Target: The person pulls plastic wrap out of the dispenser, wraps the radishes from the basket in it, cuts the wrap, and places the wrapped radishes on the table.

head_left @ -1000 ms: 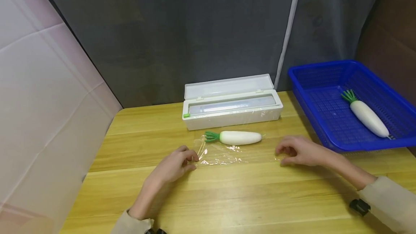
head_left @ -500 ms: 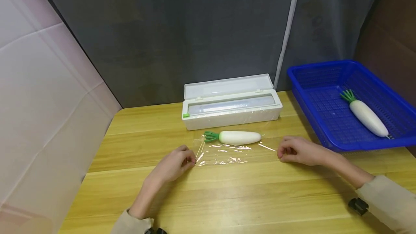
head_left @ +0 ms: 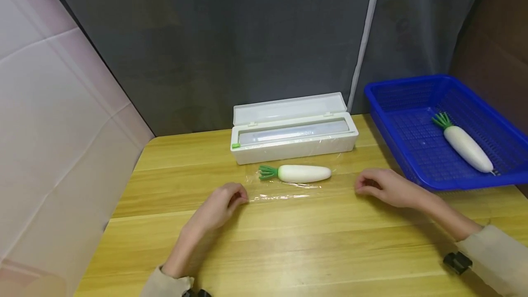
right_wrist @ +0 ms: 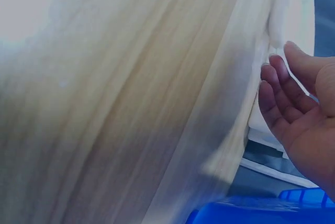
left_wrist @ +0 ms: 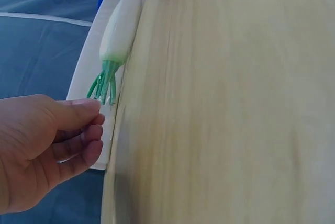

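Note:
In the head view a white radish [head_left: 304,173] with green stalks lies crosswise on a clear sheet of cling film [head_left: 284,196]. My left hand [head_left: 219,204] pinches the film's near left corner between thumb and fingertips. On the other side my right hand [head_left: 385,188] holds the near right corner, with thumb and forefinger close together. The film's front edge shows as a bright line between the hands. In the left wrist view the thumb and fingers of the left hand [left_wrist: 57,140] come together beside the stalks of the radish [left_wrist: 121,28].
Behind the radish stands a white cling film dispenser [head_left: 294,148], its lid up and a green slider at its left end. At the right a blue basket [head_left: 396,150] holds another white radish [head_left: 469,149]. Grey cloth [head_left: 206,49] hangs behind the wooden table [head_left: 288,251].
Both hands have closed their fingertips on the film's near corners. The film's front edge has since risen and shifted slightly toward the radish, which has stayed in place.

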Motion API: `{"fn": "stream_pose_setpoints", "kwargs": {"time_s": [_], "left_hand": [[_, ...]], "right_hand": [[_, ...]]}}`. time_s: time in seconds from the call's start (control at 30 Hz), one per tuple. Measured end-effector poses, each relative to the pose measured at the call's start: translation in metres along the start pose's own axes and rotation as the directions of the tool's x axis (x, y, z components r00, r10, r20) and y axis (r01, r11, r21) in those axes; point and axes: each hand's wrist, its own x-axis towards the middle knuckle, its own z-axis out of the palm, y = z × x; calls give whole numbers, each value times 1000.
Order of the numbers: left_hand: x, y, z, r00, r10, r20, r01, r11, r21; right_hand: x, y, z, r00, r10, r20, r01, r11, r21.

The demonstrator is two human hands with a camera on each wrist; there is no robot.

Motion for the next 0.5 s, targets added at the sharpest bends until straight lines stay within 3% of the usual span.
{"fn": "stream_pose_setpoints", "kwargs": {"time_s": [0.27,0.5], "left_hand": [[-1,3,-3,1000,18,-22,-18,1000,-4],[-2,8,-7,1000,15,-12,-15,1000,-25]], "right_hand": [[-1,-6,-2,989,37,-141,-36,999,4],[0,-9,-5,981,27,-191,-27,1000,5]]}}
